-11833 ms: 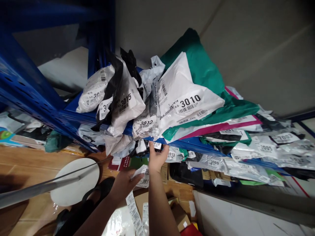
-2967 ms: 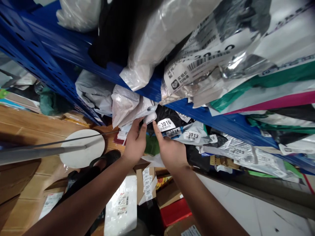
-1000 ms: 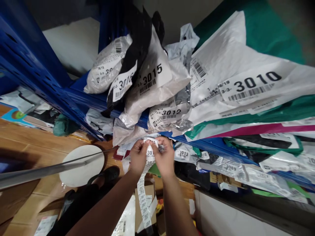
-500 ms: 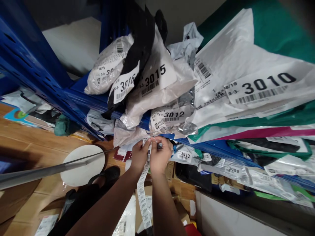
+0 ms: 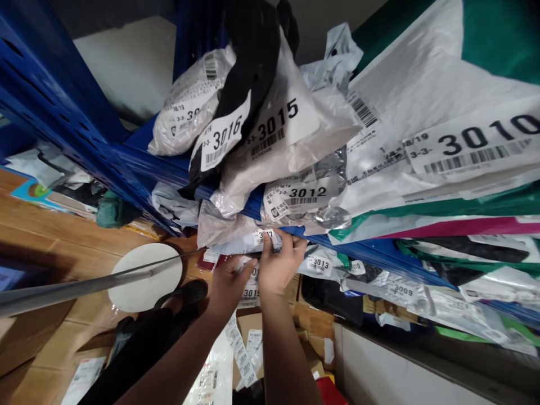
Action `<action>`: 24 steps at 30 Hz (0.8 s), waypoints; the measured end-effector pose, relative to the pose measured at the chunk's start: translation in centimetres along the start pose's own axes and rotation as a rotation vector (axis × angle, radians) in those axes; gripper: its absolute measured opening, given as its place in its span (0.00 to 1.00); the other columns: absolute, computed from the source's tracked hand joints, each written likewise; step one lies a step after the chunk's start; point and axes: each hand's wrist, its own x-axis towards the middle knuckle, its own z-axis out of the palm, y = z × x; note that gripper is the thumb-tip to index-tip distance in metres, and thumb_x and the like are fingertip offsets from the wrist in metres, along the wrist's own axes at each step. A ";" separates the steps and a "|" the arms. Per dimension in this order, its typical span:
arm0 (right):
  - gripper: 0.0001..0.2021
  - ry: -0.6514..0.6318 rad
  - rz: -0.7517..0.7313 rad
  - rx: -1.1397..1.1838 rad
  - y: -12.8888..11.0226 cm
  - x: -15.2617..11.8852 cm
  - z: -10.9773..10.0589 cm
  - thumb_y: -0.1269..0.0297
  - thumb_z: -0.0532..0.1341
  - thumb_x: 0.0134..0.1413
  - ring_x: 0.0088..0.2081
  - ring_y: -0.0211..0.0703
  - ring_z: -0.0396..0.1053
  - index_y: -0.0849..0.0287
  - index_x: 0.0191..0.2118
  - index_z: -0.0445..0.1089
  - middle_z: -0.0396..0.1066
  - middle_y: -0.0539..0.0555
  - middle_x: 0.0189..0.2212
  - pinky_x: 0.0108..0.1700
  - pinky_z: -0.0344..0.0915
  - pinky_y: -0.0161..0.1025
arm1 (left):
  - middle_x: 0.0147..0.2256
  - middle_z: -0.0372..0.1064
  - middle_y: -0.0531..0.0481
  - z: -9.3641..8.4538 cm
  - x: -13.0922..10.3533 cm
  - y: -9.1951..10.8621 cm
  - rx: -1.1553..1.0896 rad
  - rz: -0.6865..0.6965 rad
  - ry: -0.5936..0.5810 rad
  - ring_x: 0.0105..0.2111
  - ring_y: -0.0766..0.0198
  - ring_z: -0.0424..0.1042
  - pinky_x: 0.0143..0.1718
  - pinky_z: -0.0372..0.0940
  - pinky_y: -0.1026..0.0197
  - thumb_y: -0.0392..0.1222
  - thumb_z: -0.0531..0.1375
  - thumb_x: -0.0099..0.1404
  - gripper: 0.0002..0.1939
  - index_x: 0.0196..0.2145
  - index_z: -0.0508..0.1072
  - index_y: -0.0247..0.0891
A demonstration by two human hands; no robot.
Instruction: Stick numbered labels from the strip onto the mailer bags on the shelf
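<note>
My left hand (image 5: 230, 281) is closed in a pinch on a long strip of number labels (image 5: 239, 351), which hangs down between my forearms. A label reading 3019 shows just below the fingers. My right hand (image 5: 282, 263) grips the edge of a pale plastic mailer bag (image 5: 230, 246) at the blue shelf's front. Its thumb lies on a white label (image 5: 260, 237) on that bag, partly covering a number that ends in 17. Some of the right fingers are hidden behind the bag's edge.
Bags labelled 3016 (image 5: 222, 138), 3015 (image 5: 274, 121), 3012 (image 5: 306, 194) and 3010 (image 5: 481, 140) overhang the blue shelf (image 5: 379, 256). Lower down lie more parcels, one marked 3013 (image 5: 319, 264). A round white stool (image 5: 145, 281) stands left; cardboard boxes (image 5: 34, 337) are on the floor.
My hands have drawn apart from their joint hold on the strip. A label now sits on the pale bag under my right thumb, and my left hand has lowered with the strip.
</note>
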 end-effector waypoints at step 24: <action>0.14 -0.169 0.349 0.441 1.0 0.1 -0.5 0.54 0.62 0.50 0.29 0.43 0.66 0.61 0.26 0.72 0.70 0.52 0.25 0.36 0.62 0.41 | 0.25 0.75 0.50 1.6 2.4 2.1 -0.537 -0.180 -0.055 0.24 0.65 0.69 0.30 0.64 0.63 0.47 0.68 0.48 0.15 0.32 0.78 0.35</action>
